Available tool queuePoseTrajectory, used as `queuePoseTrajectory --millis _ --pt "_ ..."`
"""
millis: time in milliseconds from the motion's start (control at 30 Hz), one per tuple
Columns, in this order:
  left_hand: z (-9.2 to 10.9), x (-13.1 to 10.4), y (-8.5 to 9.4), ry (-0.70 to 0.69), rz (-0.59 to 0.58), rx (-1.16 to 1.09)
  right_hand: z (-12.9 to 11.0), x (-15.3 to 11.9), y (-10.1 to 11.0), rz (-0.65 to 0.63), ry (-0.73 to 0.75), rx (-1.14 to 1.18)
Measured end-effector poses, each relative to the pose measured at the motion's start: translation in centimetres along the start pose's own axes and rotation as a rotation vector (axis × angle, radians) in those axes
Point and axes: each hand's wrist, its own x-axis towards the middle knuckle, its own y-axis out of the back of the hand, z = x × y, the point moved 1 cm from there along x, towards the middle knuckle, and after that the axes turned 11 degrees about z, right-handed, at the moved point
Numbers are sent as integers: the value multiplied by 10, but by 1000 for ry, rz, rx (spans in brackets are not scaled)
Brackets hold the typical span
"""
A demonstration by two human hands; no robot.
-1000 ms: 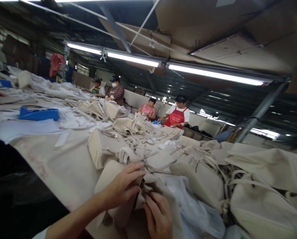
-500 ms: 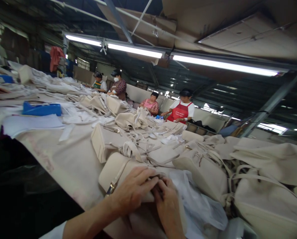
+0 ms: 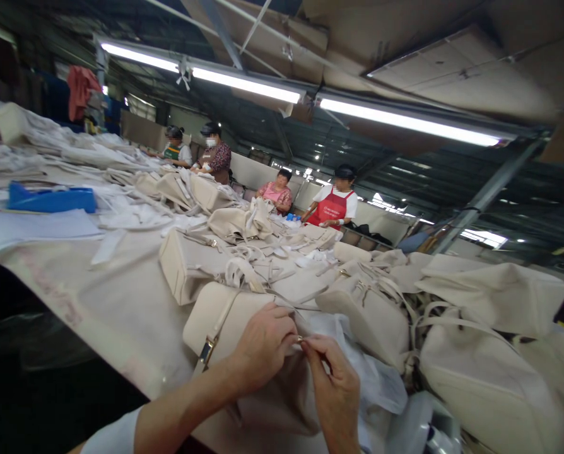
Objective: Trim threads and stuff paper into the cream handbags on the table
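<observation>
A cream handbag (image 3: 223,309) lies tilted at the table's near edge, its strap with a gold-and-dark buckle (image 3: 207,350) on the left side. My left hand (image 3: 265,343) is closed on the bag's upper edge, fingers bent over it. Beside it, my right hand (image 3: 336,378) pinches a small gold-coloured metal piece (image 3: 299,339) between thumb and forefinger at that edge. What kind of fitting it is, I cannot make out. The hands nearly touch, and my left fingertips are partly hidden.
More cream handbags (image 3: 490,372) crowd the right and middle of the table (image 3: 97,296). Clear plastic wrap (image 3: 376,378) lies right of my hands. A blue holder (image 3: 50,198) and white sheets (image 3: 36,230) sit at left. Several co-workers, one in a red apron (image 3: 329,208), are across the table.
My right hand has turned outward and drawn slightly away from my left, and the gold piece now shows between the fingers. The view has swung a little to the right.
</observation>
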Motion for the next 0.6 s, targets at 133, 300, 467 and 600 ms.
queuePoseTrajectory --millis 133,300,467,600 --pt "1 -3 -3 92 74 -93 -8 1 -8 109 129 -131" --pt "0 -5 -4 183 119 -234 -9 -11 -8 -24 242 -137" --pt "4 0 5 303 82 -344 -4 -11 6 -70 -178 -3" --pt "9 0 8 311 101 -356 -6 -3 4 43 -450 142"
